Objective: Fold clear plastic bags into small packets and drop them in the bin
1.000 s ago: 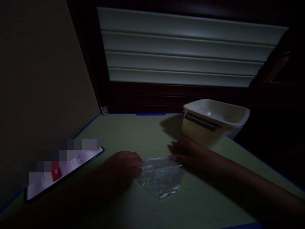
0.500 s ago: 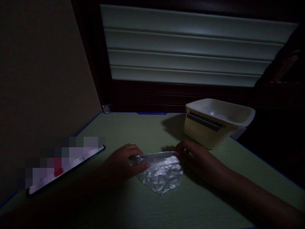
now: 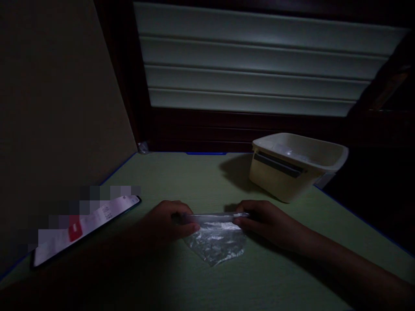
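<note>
A clear, crinkled plastic bag (image 3: 217, 247) lies on the green table in front of me, its far edge folded over into a straight band. My left hand (image 3: 171, 221) pinches the left end of that fold between thumb and fingers. At the right end, my right hand (image 3: 264, 222) grips the fold the same way, thumb on the near side. The lower part of the bag spreads toward me, wrinkled and shiny. Whether anything is inside it I cannot tell in the dim light.
A cream plastic bin (image 3: 275, 179) with a dark handle stands at the back right, clear plastic showing inside. On the left lies a phone (image 3: 97, 220) with a lit screen, partly pixelated. Dark-framed slatted panels (image 3: 253, 65) rise behind the green table (image 3: 181, 177).
The bag's far edge has been folded over into a band. My right thumb has come down onto it, and both hands now grip its ends.
</note>
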The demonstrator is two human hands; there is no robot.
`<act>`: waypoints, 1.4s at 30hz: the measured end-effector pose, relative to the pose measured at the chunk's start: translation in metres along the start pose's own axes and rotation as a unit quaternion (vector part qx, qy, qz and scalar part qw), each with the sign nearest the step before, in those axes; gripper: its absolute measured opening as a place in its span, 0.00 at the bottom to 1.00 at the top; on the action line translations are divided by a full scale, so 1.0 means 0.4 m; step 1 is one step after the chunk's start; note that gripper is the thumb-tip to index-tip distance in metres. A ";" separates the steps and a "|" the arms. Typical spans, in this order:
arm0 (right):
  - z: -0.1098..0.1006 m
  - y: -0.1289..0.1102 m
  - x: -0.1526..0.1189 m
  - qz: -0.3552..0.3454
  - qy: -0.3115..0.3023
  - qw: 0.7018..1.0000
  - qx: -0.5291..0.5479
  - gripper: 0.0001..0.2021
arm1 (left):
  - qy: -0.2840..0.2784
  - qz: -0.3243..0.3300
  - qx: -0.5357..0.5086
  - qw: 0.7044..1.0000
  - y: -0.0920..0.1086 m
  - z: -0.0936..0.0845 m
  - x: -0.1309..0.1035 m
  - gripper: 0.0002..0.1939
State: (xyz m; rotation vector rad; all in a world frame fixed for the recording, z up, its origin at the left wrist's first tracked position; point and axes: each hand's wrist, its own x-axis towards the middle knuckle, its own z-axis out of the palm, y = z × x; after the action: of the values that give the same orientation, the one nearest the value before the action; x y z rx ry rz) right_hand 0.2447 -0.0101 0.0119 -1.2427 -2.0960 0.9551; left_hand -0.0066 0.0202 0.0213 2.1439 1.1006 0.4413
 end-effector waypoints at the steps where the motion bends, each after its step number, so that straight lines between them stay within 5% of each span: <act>1: -0.001 0.000 0.000 0.000 0.004 1.000 0.000 0.09 | -0.006 -0.006 -0.003 1.000 0.000 -0.001 0.000 0.12; 9: -0.002 0.001 -0.005 0.014 0.005 1.000 0.026 0.08 | 0.004 -0.006 0.021 1.000 0.000 0.004 -0.001 0.11; 15: -0.002 -0.006 -0.004 -0.018 0.030 0.995 -0.089 0.03 | 0.001 0.011 0.022 1.000 0.003 0.001 -0.002 0.10; 20: -0.007 -0.007 -0.006 -0.048 0.041 0.988 -0.140 0.03 | -0.009 0.111 0.017 0.994 -0.014 0.004 -0.001 0.07; 26: -0.008 -0.006 -0.009 -0.105 0.060 0.963 -0.241 0.07 | 0.032 0.262 0.141 0.954 -0.019 0.015 -0.007 0.06; 36: -0.011 -0.032 -0.039 -0.155 0.174 0.917 -0.324 0.19 | 0.024 0.284 0.394 0.874 -0.001 0.025 -0.022 0.05; 39: 0.010 -0.064 -0.054 -0.172 0.135 0.928 -0.302 0.17 | 0.017 0.292 0.409 0.864 0.004 0.026 -0.026 0.04; 42: 0.032 -0.104 -0.068 -0.142 0.016 0.942 -0.303 0.28 | 0.019 0.289 0.420 0.860 0.015 0.025 -0.031 0.02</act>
State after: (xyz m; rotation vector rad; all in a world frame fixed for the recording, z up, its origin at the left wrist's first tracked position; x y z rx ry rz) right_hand 0.2255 -0.0520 0.0344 -1.1575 -2.5510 0.1528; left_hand -0.0044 0.0035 0.0184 3.2810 0.6886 0.2787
